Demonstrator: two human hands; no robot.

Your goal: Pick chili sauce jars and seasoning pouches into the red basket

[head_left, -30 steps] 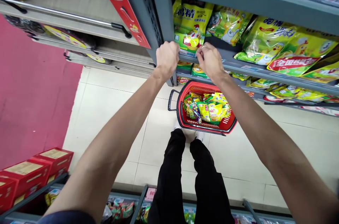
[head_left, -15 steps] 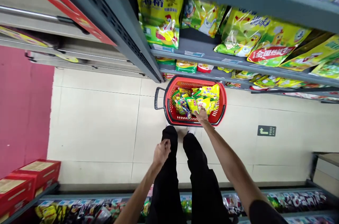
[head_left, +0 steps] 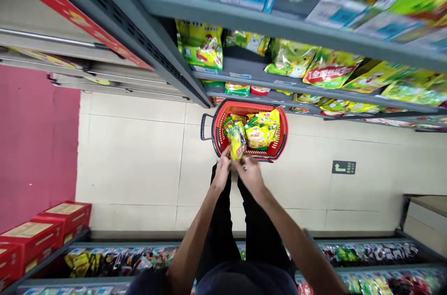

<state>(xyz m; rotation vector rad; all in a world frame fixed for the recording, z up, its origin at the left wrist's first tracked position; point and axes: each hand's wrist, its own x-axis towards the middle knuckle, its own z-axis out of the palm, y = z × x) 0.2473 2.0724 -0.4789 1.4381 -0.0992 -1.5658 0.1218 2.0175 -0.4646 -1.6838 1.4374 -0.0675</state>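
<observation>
A small yellow and green packet (head_left: 236, 145) is held between my two hands, over the near left rim of a red basket (head_left: 284, 134). My left hand (head_left: 222, 168) pinches its left side, and the fingers of my right hand (head_left: 249, 171) close on its lower right edge. The basket stands on the floor by the shelf, its black handle out to the left. Inside lie several yellow and green seasoning packets (head_left: 257, 137).
A shelf (head_left: 244, 78) with yellow and green bags runs along the far side. Behind me is a lower shelf (head_left: 157, 241) of small packets. Red boxes (head_left: 64, 211) stand at the lower left. An exit sign (head_left: 344, 167) marks the floor on the right.
My right hand has come back from inside the basket towards me and now grips a packet. My left hand has moved forward from over my leg and taken hold too. The view has shifted slightly.
</observation>
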